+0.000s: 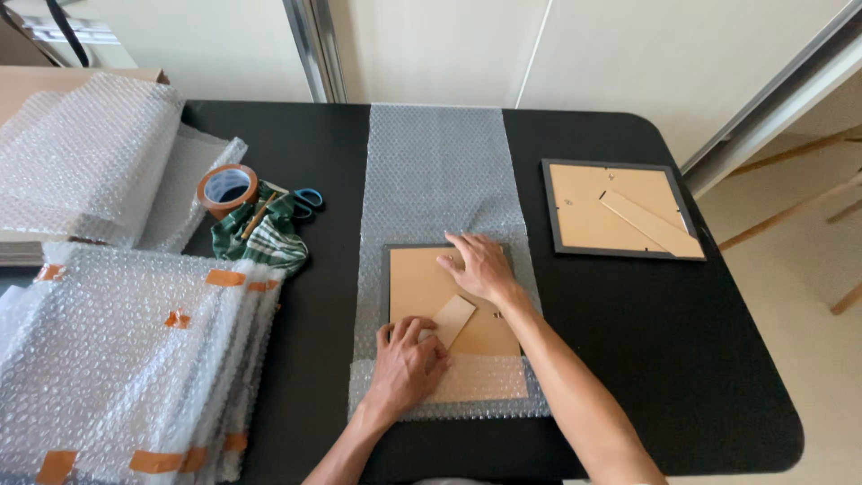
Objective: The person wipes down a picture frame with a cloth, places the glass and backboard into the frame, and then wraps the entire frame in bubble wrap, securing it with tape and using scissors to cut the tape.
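Both hands, left (406, 361) and right (480, 267), press flat and open on a stiff, fragile picture frame (422, 287) atop soft bubble wrap (435, 171); grip its edges. Tape roll (227, 189) at ten o'clock.

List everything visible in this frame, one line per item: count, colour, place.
black table with rounded corners: one, black, fills the middle of the view
clear bubble wrap strip: one, clear, lengthwise down the table centre
dark-framed picture frame lying face down: one, tan backing, on the strip, near edge covered by folded wrap
second face-down picture frame: one, dark rim, tan backing, right on table
brown packing tape roll: one, brown, left on table
blue-handled scissors: one, beside the tape
green checked cloth: one, under the scissors
bubble-wrapped taped bundles: a stack, orange tape, lower left
loose bubble wrap heap: one, upper left
left hand: pressing the folded wrap
right hand: flat on frame backing
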